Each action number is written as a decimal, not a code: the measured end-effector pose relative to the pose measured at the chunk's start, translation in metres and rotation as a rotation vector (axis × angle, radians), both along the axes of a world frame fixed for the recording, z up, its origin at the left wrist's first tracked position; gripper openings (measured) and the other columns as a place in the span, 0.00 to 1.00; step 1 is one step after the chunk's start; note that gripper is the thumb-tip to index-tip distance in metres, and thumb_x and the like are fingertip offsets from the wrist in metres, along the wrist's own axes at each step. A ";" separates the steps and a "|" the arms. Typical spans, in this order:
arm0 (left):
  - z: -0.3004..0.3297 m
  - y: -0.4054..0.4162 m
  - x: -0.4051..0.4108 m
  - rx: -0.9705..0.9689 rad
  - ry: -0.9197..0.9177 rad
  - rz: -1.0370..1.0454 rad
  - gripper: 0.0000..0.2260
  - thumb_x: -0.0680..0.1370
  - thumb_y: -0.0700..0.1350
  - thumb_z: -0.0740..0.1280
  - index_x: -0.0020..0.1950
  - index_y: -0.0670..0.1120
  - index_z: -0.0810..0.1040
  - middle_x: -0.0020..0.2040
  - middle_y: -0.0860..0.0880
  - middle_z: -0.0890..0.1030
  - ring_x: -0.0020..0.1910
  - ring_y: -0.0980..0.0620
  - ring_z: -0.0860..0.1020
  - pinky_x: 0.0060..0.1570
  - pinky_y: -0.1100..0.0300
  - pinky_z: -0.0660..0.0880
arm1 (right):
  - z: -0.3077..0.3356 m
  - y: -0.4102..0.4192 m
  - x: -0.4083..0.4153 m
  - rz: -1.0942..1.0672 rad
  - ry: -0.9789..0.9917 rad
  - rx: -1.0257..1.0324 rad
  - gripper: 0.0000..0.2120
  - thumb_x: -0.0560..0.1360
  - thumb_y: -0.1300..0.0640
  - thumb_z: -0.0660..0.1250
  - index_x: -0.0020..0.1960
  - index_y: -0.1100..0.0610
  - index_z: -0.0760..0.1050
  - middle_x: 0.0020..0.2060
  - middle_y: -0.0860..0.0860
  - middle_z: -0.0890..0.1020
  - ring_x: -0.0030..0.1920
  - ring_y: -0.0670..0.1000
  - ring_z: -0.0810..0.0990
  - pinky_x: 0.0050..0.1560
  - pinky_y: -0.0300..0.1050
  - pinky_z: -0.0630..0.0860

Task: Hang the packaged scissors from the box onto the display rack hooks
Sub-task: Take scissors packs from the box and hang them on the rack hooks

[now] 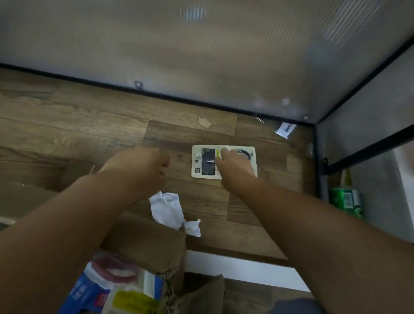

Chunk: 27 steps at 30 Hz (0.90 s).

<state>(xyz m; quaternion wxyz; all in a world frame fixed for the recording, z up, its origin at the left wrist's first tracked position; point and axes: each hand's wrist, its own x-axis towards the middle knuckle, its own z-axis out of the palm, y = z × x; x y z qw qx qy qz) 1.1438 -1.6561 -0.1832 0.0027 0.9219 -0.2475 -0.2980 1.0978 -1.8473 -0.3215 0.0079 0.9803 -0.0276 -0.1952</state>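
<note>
Both bare arms are extended forward and down over the brown wood-pattern floor [67, 116]. The right hand [231, 165] is laid on a cream rectangular card package of scissors [201, 164], which lies flat on the floor; the fingers rest on the card's middle, and whether they press or pinch cannot be told. The left hand [147, 167] is held just above the floor at 9 o'clock of the package, fingers curled loosely inward, nothing seen in it.

An open brown cardboard box [170, 251] is seen at 7 o'clock of the package. Blurred packaged goods are stacked inside it, among them a blue-and-white card with red scissor handles [115, 270]. A crumpled white paper [168, 210] lies at the box's far flap. A green can [345, 199] stands at 4 o'clock, beside the black metal frame [319, 159].
</note>
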 end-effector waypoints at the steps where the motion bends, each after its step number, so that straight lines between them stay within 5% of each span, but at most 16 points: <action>1: -0.001 0.001 0.001 0.011 0.015 -0.004 0.14 0.79 0.41 0.59 0.63 0.47 0.74 0.56 0.47 0.78 0.46 0.52 0.73 0.45 0.61 0.69 | -0.002 -0.006 0.004 -0.010 -0.029 0.002 0.24 0.74 0.63 0.63 0.69 0.59 0.64 0.67 0.58 0.65 0.65 0.59 0.66 0.61 0.52 0.67; 4: -0.009 0.004 0.004 -0.001 0.015 0.015 0.14 0.78 0.42 0.61 0.64 0.48 0.74 0.53 0.48 0.77 0.45 0.53 0.73 0.47 0.61 0.71 | -0.008 -0.020 0.012 -0.129 0.086 -0.010 0.36 0.77 0.58 0.62 0.76 0.58 0.43 0.75 0.58 0.52 0.74 0.61 0.51 0.72 0.59 0.51; 6: -0.009 0.004 0.004 0.001 0.010 0.025 0.14 0.79 0.42 0.60 0.64 0.49 0.74 0.52 0.49 0.76 0.45 0.53 0.73 0.46 0.60 0.72 | -0.012 -0.025 0.013 -0.227 0.165 0.004 0.42 0.75 0.54 0.65 0.76 0.59 0.40 0.73 0.58 0.56 0.73 0.61 0.55 0.71 0.64 0.51; 9: -0.008 0.001 0.002 0.014 -0.007 0.008 0.15 0.79 0.42 0.59 0.66 0.48 0.73 0.59 0.47 0.77 0.49 0.52 0.72 0.47 0.62 0.69 | -0.008 -0.028 0.002 -0.309 0.222 -0.025 0.48 0.66 0.48 0.75 0.74 0.62 0.50 0.68 0.59 0.62 0.68 0.59 0.61 0.67 0.58 0.60; 15: 0.012 0.001 -0.011 -0.017 -0.080 -0.057 0.16 0.80 0.42 0.58 0.68 0.50 0.70 0.62 0.46 0.75 0.58 0.49 0.74 0.48 0.61 0.68 | 0.023 -0.012 -0.019 -0.327 0.064 0.114 0.34 0.66 0.53 0.75 0.64 0.58 0.61 0.60 0.57 0.72 0.60 0.57 0.71 0.60 0.53 0.68; 24: 0.159 0.058 -0.022 -0.101 -0.169 -0.081 0.15 0.79 0.43 0.60 0.66 0.48 0.73 0.63 0.45 0.74 0.62 0.44 0.71 0.58 0.54 0.70 | 0.210 0.028 -0.058 -0.609 -0.129 0.283 0.34 0.62 0.50 0.76 0.63 0.56 0.64 0.58 0.54 0.75 0.57 0.55 0.75 0.51 0.45 0.73; 27: 0.208 0.098 -0.037 -0.057 -0.116 -0.097 0.13 0.79 0.42 0.59 0.62 0.46 0.75 0.54 0.43 0.75 0.57 0.42 0.73 0.54 0.54 0.70 | 0.273 0.046 -0.078 -0.659 -0.116 0.283 0.37 0.62 0.49 0.77 0.64 0.58 0.64 0.59 0.55 0.73 0.58 0.56 0.74 0.46 0.43 0.69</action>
